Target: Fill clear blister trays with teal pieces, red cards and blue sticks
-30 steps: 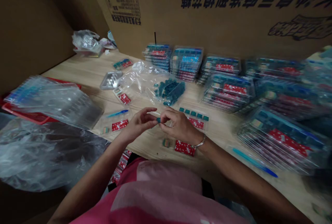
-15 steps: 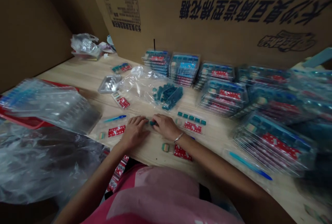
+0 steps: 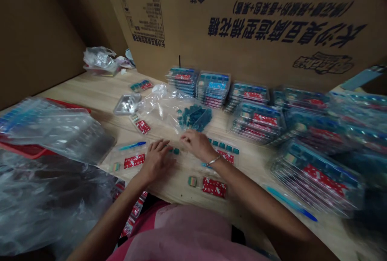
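Note:
My left hand lies open with its fingers stretched over the top edge of a clear plastic tray. Beside those fingertips, small teal blocks sit in a row. That tray also carries a blue pen, a red spotted packet and a striped block. My right hand is raised over the table with fingers curled together; nothing shows at its fingertips. Just beyond it, loose teal blocks spill in a clear plastic bag. Partly under my right wrist is another tray with a teal row.
Stacks of filled trays line the back and right. Clear empty trays lean in a red basket at left. A large cardboard box walls the back. Nearer me lie a red packet and a striped block.
My right hand has moved up and away from the teal row, leaving a teal block beside my left fingers. My left hand stays by the tray. The view has tilted slightly up.

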`<state>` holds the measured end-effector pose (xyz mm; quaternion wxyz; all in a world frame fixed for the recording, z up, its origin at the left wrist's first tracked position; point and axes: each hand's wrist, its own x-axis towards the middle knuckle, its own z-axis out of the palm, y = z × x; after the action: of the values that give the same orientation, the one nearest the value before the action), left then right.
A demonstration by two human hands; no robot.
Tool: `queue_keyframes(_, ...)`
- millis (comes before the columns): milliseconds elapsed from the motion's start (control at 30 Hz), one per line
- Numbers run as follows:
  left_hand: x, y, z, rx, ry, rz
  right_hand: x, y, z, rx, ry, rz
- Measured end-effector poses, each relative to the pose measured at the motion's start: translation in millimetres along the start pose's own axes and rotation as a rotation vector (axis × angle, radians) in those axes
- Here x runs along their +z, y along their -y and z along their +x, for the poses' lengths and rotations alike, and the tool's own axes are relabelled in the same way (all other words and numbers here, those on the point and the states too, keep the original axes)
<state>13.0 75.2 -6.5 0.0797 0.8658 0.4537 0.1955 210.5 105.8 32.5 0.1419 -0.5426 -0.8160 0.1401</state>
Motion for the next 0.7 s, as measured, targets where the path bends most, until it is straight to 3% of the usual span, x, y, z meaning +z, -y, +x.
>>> queue_keyframes(67,4.5,-0.9,8.4,0.059,-0.021,-0.041,-10.3,-18.1,20.9,0.057,-0.076,-0.082)
queue_keyframes(233,20.3,1.7,27.2,0.116,0.076,-0.154,-6.3,-55.1,72.5,0.122,0.010,-0.156)
queue_keyframes(333,24.2,6.1,29.0,0.142,0.067,-0.240,-0.6,-63.7,75.9,0.106,0.014,-0.133)
queue_keyframes(400,23.7,7.7,27.9,0.164,0.059,-0.284,-1.6,-67.1,65.0,0.085,-0.057,-0.092)
queue_keyframes(467,22.3,7.5,26.7,0.162,0.050,-0.293,-3.4,-70.4,48.3,0.061,-0.201,0.078)
queue_keyframes(533,21.1,6.2,26.1,0.148,0.060,-0.276,-2.6,-73.5,32.0,0.056,-0.314,0.385)
queue_keyframes(633,19.9,2.9,26.6,0.126,0.063,-0.235,5.2,-78.7,20.4,0.164,-0.324,0.832)
queue_keyframes(700,18.5,-0.7,27.7,0.105,0.015,-0.214,10.5,-83.3,23.4,0.270,-0.344,0.992)
